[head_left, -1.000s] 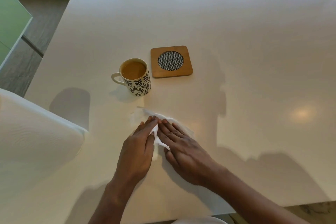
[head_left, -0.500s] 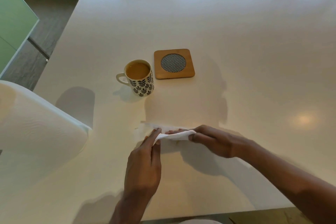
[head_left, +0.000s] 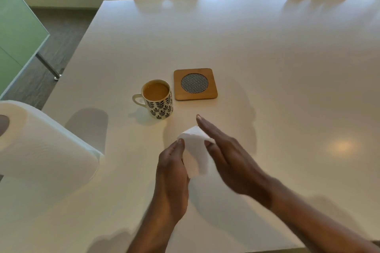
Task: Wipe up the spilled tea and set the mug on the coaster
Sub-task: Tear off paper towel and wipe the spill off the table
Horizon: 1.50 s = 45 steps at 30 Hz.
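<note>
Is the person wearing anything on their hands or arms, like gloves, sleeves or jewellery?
Nothing that shows. The left hand and the right hand are bare, with no gloves, and no rings or watch in sight. Both forearms are uncovered down to the picture's edge, so no sleeve shows. The fingernails look short and unpainted.

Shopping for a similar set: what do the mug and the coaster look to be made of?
The mug looks like glazed ceramic: glossy white with a printed dark leaf pattern. The coaster seems to be bamboo or light wood, smooth with rounded corners, with a round woven-looking insert, possibly fabric or mesh.
</note>
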### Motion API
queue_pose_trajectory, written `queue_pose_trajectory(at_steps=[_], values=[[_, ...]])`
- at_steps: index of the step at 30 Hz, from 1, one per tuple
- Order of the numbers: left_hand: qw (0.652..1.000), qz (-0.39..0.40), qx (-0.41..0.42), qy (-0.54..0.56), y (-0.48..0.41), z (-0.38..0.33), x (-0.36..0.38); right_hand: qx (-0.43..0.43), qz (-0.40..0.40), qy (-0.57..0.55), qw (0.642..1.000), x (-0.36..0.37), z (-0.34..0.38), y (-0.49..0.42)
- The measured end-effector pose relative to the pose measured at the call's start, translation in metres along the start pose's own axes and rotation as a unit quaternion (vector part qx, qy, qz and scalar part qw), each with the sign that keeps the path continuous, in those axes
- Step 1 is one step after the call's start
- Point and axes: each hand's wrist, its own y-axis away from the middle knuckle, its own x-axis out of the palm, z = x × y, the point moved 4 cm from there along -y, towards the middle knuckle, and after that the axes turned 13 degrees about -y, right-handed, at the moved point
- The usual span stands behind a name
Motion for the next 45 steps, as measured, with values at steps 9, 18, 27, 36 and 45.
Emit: queue_pose_trajectory(at_steps=[9,18,27,36,45], values=[[0.993,0.105,-0.016,0.048,-0.006,0.003,0.004,-0.042,-0.005,0.202,0.978,0.041,0.012,0.026],[0.995,0.094,0.005,0.041,-0.018,0.000,-0.004,0.118,-0.104,-0.176,0.972,-0.029,-0.008,0.013],[0.976,0.116,0.098,-0.156,-0.023,-0.012,-0.010,0.146,-0.002,-0.329,0.933,-0.038,-0.035,0.001],[0.984,0.093,0.072,-0.134,-0.039,-0.017,-0.021,0.119,0.010,-0.409,0.905,-0.037,-0.041,0.001],[0.976,0.195,-0.023,-0.094,-0.049,-0.016,-0.022,-0.193,0.068,0.141,0.969,-0.040,0.002,-0.001]])
